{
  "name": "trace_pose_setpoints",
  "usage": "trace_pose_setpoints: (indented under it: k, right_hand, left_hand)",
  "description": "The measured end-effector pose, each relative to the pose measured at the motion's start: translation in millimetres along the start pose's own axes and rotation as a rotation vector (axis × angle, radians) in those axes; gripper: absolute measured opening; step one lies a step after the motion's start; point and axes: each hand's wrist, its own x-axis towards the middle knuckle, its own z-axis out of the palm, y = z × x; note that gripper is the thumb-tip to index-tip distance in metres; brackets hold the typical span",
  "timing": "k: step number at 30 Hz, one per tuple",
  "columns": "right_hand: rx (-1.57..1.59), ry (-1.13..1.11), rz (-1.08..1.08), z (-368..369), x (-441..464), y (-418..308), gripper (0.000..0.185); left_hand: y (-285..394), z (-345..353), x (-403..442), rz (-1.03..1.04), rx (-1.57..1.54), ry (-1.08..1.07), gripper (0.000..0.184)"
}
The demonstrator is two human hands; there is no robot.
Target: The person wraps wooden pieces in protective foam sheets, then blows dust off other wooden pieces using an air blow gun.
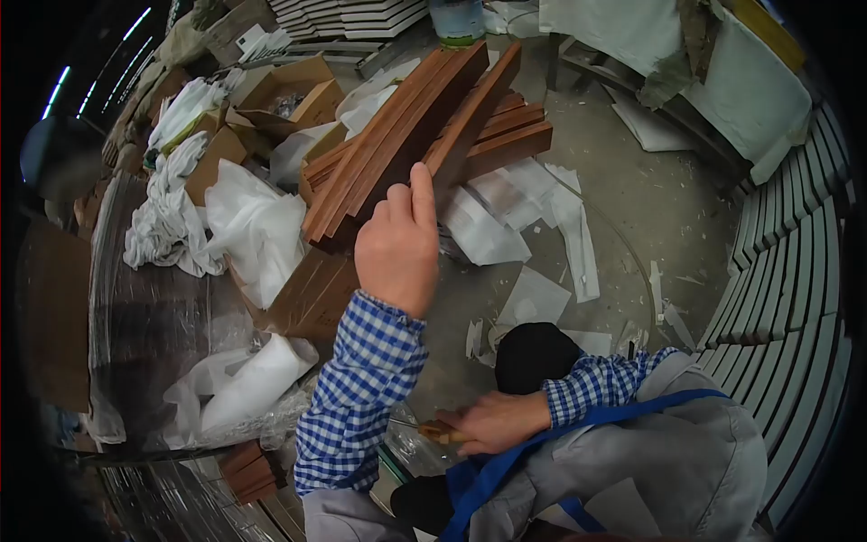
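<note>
My left hand [396, 239] reaches forward, its index finger stretched along the near end of a reddish-brown wooden strip [479, 108]. The other fingers curl at the strip's end, and the thumb is hidden. This strip lies slanted beside a stack of similar wooden strips [388, 149], with more strips [510, 135] under and behind it. Low in the view, near my knees, my right hand [497, 423] is closed around a tool with a yellowish-brown handle [441, 434]. Its working end is not clear.
A cardboard box [312, 294] stands beneath the stack. White foam sheets [257, 226] and a white roll [257, 384] lie left. Paper scraps [533, 298] and a thin hose [623, 239] are on the floor. Stacked pale slats [786, 298] line the right; a bucket [459, 20] stands behind.
</note>
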Motion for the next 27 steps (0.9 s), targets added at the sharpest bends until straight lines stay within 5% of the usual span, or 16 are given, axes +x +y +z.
trace_pose_setpoints:
  k: [16,21,23,24,27]
  right_hand:
    - [0.004,-0.074,0.015,-12.1,5.2,3.9,0.070]
    - [0.008,-0.141,0.026,-20.1,4.2,-4.2,0.071]
    - [-0.084,-0.010,-0.013,-15.9,4.9,-2.6,0.073]
    - [-0.070,-0.110,-0.072,-15.9,7.4,-4.4,0.073]
    - [-0.055,-0.021,-0.003,-21.6,14.4,-12.5,0.073]
  left_hand:
    - [1.4,51.7,10.0,-0.072,0.462,-0.058,0.051]
    - [-0.1,42.7,-0.1,-0.102,0.167,-0.003,0.093]
    - [-3.5,22.7,-23.2,-0.094,-0.007,0.103,0.086]
    - [-4.2,2.8,-38.9,-0.125,-0.089,0.150,0.050]
    - [-14.4,-30.0,-108.9,-0.215,-0.090,0.172,0.062]
